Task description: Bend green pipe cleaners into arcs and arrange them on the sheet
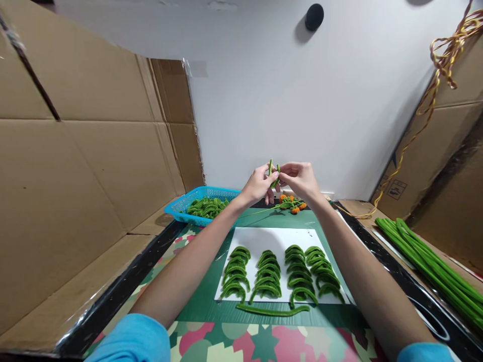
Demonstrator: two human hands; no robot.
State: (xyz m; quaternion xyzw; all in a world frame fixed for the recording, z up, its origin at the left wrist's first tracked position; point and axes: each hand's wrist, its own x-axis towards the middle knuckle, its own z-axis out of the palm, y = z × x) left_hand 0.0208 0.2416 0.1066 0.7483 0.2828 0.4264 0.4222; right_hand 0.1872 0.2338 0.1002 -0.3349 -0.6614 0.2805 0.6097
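Observation:
Above the far end of the table, my left hand (261, 183) pinches a bent green pipe cleaner (270, 166) between thumb and fingers. Close beside it, my right hand (300, 177) has its fingertips closed on the same fuzzy stem. Its ends point up; the lower part is partly hidden by the fingers. Below the hands lies a white sheet (247, 236) with curved green pipe-cleaner pieces (267, 274) set in several columns. One longer, nearly straight green pipe cleaner (273, 311) lies along the sheet's front edge.
At the back left stands a blue basket (177, 207) with many short green pieces (207, 207). Orange pipe-cleaner flowers (294, 203) lie behind the sheet. Long green pipe cleaners (433, 261) are bundled at right. Cardboard walls (94, 166) flank the table; a yellow cord (426, 108) hangs right.

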